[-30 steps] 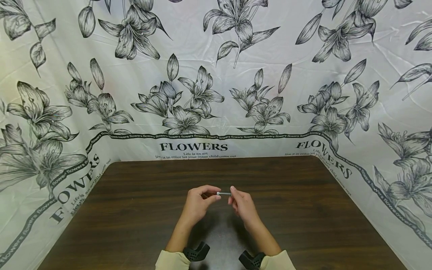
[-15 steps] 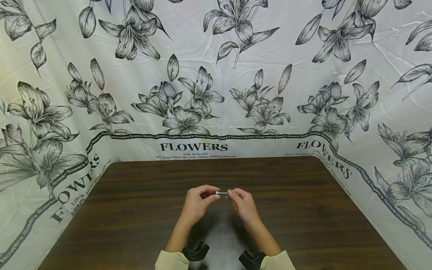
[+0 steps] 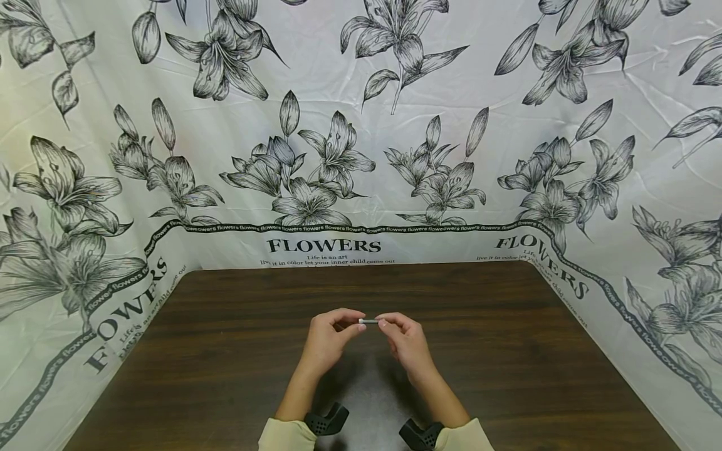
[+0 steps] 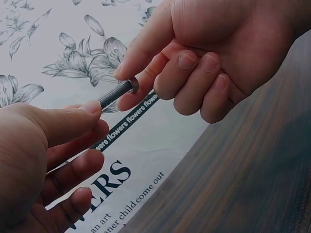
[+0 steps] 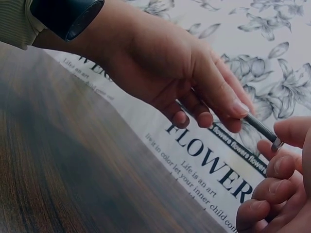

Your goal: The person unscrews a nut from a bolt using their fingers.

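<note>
A grey metal bolt point(image 3: 369, 321) is held level between both hands above the dark wooden table point(image 3: 237, 351). The left hand point(image 3: 329, 335) pinches one end with thumb and index finger. From the other side, the right hand point(image 3: 408, 347) has thumb and index finger on the opposite end. Close up in the left wrist view, the bolt point(image 4: 115, 95) shows a threaded shaft and a wider head at the fingertips. The right wrist view also shows the threads of the bolt point(image 5: 262, 127). Fingertips hide part of the shaft.
White fabric point(image 3: 395, 188) printed with black flowers and lettering surrounds the table on the visible sides. Black devices point(image 3: 327, 419) are strapped at both wrists, beside pale sleeves point(image 3: 287, 435).
The right thumb and index finger have shifted left along the bolt, so less of the shaft shows between the hands. The left hand has drifted very slightly left.
</note>
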A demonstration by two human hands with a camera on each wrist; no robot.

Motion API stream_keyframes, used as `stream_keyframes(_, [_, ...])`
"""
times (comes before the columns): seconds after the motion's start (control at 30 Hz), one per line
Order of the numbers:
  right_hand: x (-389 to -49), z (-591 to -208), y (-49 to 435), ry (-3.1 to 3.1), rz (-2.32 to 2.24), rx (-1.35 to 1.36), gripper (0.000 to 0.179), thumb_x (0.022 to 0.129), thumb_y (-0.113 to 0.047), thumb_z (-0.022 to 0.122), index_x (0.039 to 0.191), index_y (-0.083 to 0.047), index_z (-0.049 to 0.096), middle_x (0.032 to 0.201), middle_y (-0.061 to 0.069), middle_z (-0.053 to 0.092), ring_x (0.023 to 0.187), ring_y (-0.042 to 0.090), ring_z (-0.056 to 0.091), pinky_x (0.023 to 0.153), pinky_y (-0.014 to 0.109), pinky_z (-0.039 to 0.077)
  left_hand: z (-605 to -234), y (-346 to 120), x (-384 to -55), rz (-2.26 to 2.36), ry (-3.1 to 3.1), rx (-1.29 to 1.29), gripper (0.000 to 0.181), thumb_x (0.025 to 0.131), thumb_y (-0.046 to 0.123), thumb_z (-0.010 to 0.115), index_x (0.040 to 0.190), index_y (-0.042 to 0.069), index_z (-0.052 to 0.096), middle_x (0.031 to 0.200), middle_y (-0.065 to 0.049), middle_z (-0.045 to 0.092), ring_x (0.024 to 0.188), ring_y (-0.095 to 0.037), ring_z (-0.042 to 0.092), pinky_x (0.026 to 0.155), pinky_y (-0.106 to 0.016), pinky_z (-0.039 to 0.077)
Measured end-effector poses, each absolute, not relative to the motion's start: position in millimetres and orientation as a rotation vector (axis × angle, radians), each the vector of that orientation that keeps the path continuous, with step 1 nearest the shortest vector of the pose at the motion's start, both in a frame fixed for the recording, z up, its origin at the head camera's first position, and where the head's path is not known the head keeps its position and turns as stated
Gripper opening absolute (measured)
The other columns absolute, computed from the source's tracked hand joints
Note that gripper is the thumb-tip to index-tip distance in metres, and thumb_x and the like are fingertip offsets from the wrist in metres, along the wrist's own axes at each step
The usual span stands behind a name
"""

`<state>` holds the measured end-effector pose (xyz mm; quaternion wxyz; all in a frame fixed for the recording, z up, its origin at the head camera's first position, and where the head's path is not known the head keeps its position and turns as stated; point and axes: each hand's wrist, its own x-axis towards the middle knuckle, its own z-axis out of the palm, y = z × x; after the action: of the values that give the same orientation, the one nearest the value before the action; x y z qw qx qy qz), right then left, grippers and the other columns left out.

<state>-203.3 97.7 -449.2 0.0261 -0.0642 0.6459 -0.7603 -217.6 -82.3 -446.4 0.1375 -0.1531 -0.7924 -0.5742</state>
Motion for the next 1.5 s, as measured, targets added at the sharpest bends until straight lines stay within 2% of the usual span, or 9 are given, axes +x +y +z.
stream_keyframes(0.2, [-194, -433, 97, 1.998, -2.357, -0.293, 0.02, 0.095, 0.001, 0.056, 0.109, 0.015, 0.059, 0.054, -0.004, 0.037, 0.041, 0.002, 0.03, 0.041, 0.019, 0.026, -420, -79, -201, -1.657, -2.29, -0.454, 0.015, 0.079, -0.003, 0.077, 0.093, 0.003, 0.074, 0.08, -0.007, 0.07, 0.068, -0.02, 0.062, 0.062, -0.027, 0.049])
stream_keyframes(0.4, [-205, -451, 98, 1.969, -2.399, -0.281, 0.023, 0.094, 0.003, 0.057, 0.114, 0.015, 0.058, 0.054, -0.003, 0.037, 0.041, 0.005, 0.031, 0.041, 0.02, 0.026, -414, -79, -197, -1.653, -2.295, -0.454, 0.015, 0.078, -0.004, 0.077, 0.09, 0.005, 0.075, 0.078, -0.007, 0.069, 0.067, -0.018, 0.061, 0.062, -0.028, 0.049])
stream_keyframes(0.57, [-209, -459, 98, 1.998, -2.402, -0.281, 0.025, 0.093, 0.0, 0.06, 0.117, 0.008, 0.061, 0.055, -0.002, 0.037, 0.044, 0.007, 0.032, 0.043, 0.021, 0.027, -415, -79, -197, -1.664, -2.298, -0.451, 0.015, 0.078, -0.003, 0.077, 0.092, 0.003, 0.075, 0.079, -0.007, 0.07, 0.068, -0.019, 0.062, 0.063, -0.027, 0.049])
stream_keyframes(0.7, [-208, -458, 99, 2.009, -2.377, -0.235, 0.022, 0.097, -0.006, 0.058, 0.117, 0.002, 0.063, 0.056, -0.001, 0.039, 0.046, 0.008, 0.034, 0.045, 0.023, 0.029, -413, -79, -196, -1.647, -2.311, -0.462, 0.015, 0.078, -0.002, 0.077, 0.092, 0.005, 0.075, 0.08, -0.006, 0.07, 0.069, -0.019, 0.062, 0.064, -0.029, 0.05])
stream_keyframes(0.9, [-198, -440, 98, 2.042, -2.344, -0.19, 0.024, 0.1, -0.009, 0.052, 0.105, 0.013, 0.061, 0.054, 0.0, 0.038, 0.043, 0.007, 0.034, 0.043, 0.022, 0.029, -413, -79, -195, -1.641, -2.332, -0.49, 0.015, 0.079, -0.002, 0.077, 0.094, 0.003, 0.075, 0.081, -0.007, 0.07, 0.07, -0.02, 0.062, 0.064, -0.03, 0.051])
stream_keyframes(1.0, [-193, -431, 97, 2.074, -2.326, -0.173, 0.029, 0.101, -0.015, 0.052, 0.091, 0.01, 0.062, 0.05, 0.0, 0.037, 0.04, 0.006, 0.031, 0.041, 0.02, 0.027, -414, -78, -195, -1.648, -2.325, -0.499, 0.015, 0.079, -0.002, 0.077, 0.094, 0.002, 0.074, 0.082, -0.008, 0.07, 0.07, -0.021, 0.062, 0.063, -0.031, 0.051])
stream_keyframes(1.13, [-193, -429, 97, 2.073, -2.273, -0.121, 0.041, 0.103, -0.022, 0.05, 0.085, 0.014, 0.06, 0.047, -0.003, 0.034, 0.038, 0.005, 0.027, 0.04, 0.02, 0.024, -435, -82, -209, -1.655, -2.318, -0.51, 0.017, 0.079, 0.004, 0.079, 0.094, 0.011, 0.076, 0.082, 0.001, 0.07, 0.069, -0.017, 0.062, 0.062, -0.029, 0.051])
stream_keyframes(1.23, [-192, -428, 97, 2.056, -2.24, -0.086, 0.045, 0.103, -0.022, 0.048, 0.089, 0.02, 0.056, 0.047, -0.005, 0.033, 0.038, 0.004, 0.024, 0.04, 0.02, 0.022, -450, -84, -218, -1.643, -2.323, -0.515, 0.018, 0.079, 0.01, 0.08, 0.094, 0.018, 0.076, 0.082, 0.008, 0.07, 0.069, -0.012, 0.062, 0.062, -0.028, 0.051])
stream_keyframes(1.5, [-192, -427, 96, 2.025, -2.273, -0.091, 0.037, 0.101, -0.014, 0.053, 0.089, 0.021, 0.054, 0.048, -0.004, 0.033, 0.038, 0.004, 0.025, 0.039, 0.02, 0.022, -449, -85, -218, -1.622, -2.327, -0.524, 0.018, 0.079, 0.01, 0.08, 0.094, 0.018, 0.077, 0.082, 0.01, 0.07, 0.069, -0.011, 0.062, 0.062, -0.028, 0.052])
